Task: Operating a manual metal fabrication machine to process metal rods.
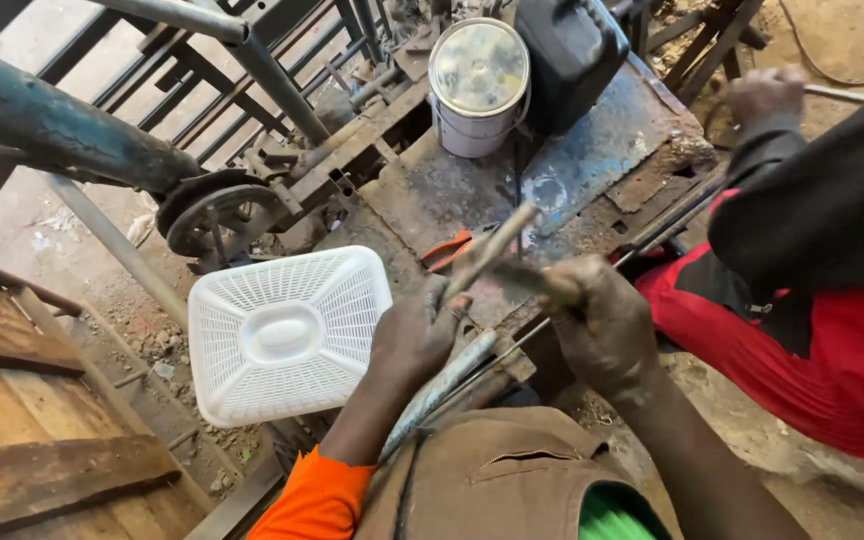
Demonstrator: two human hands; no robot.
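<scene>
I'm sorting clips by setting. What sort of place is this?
Probably a small metalwork or welding workshop: a rusty, paint-stained steel workbench, welded metal frames on dusty ground, and a dented white paint tin. Both grimy hands grip a thin metal rod.

Daylight falls on a dusty dirt floor (pixel 167 345); weathered wooden planks (pixel 22 420) lie near left, a rusty metal workbench (pixel 592 150) stands far centre
</scene>
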